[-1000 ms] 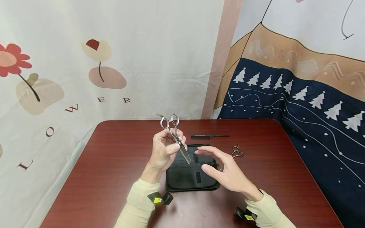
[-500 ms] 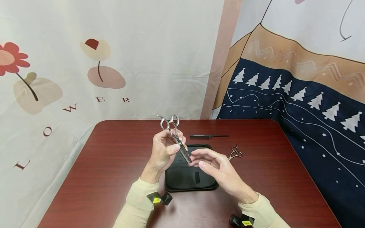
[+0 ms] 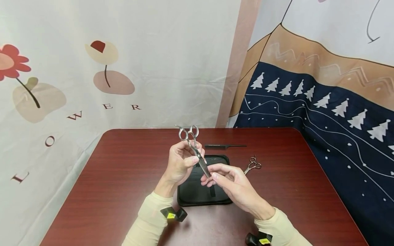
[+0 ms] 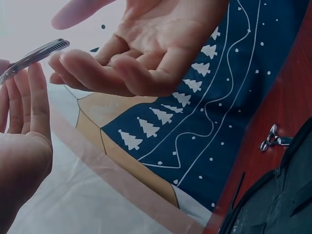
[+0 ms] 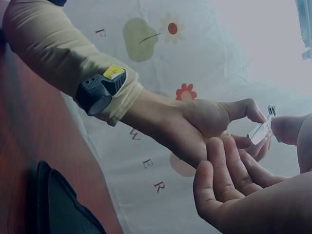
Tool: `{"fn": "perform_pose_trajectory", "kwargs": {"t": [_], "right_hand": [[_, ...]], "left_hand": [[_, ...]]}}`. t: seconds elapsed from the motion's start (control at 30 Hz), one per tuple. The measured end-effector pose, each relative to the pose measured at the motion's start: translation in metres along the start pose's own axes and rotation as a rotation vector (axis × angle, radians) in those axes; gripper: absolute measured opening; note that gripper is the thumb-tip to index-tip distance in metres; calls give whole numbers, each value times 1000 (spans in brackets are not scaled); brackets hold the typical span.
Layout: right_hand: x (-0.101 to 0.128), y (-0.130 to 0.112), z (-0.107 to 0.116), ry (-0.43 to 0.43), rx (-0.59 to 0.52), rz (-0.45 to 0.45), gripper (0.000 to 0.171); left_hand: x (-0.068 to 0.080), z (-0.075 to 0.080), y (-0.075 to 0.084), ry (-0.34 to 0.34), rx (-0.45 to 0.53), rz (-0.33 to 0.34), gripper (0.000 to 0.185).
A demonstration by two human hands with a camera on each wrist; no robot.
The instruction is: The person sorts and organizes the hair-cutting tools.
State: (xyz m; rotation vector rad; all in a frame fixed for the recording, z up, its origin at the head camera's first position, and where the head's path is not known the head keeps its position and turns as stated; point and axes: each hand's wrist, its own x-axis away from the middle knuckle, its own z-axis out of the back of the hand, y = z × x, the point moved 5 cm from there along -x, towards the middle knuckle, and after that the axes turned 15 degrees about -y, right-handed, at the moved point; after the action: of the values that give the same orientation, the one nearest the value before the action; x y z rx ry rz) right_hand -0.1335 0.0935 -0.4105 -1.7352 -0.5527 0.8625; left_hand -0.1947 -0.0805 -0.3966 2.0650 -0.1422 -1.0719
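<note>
My left hand [image 3: 181, 164] pinches a pair of silver thinning scissors [image 3: 199, 156] near the pivot, above the black case [image 3: 194, 194]. Finger rings point up and away; the blades slant down to the right. Comb-like teeth show on the blade [image 4: 57, 45] in the left wrist view. Around the blade tip, my right hand [image 3: 235, 184] is held with its thumb on one side and fingers loosely bent on the other. A gap shows between that thumb and the fingers [image 4: 87, 73] in the left wrist view. The right hand hides part of the case.
A black tail comb [image 3: 217, 147] lies behind the case on the red-brown table [image 3: 123, 177]. A second pair of scissors [image 3: 253, 164] lies right of the case, its blades partly hidden by the right hand. Printed curtains [image 3: 172, 68] hang behind the table.
My right hand has moved left to the blade tip. The left hand has shifted slightly right with the thinning scissors, whose rings stay upward.
</note>
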Motion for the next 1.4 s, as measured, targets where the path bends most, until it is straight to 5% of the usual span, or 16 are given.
{"fn": "perform_pose_trajectory", "kwargs": {"t": [0.57, 1.4], "right_hand": [[-1, 2, 1, 147, 134, -10, 26], [2, 1, 3, 212, 268, -9, 15]], "left_hand": [[0, -7, -5, 10, 5, 33, 28], [2, -3, -8, -17, -28, 56, 30]]}}
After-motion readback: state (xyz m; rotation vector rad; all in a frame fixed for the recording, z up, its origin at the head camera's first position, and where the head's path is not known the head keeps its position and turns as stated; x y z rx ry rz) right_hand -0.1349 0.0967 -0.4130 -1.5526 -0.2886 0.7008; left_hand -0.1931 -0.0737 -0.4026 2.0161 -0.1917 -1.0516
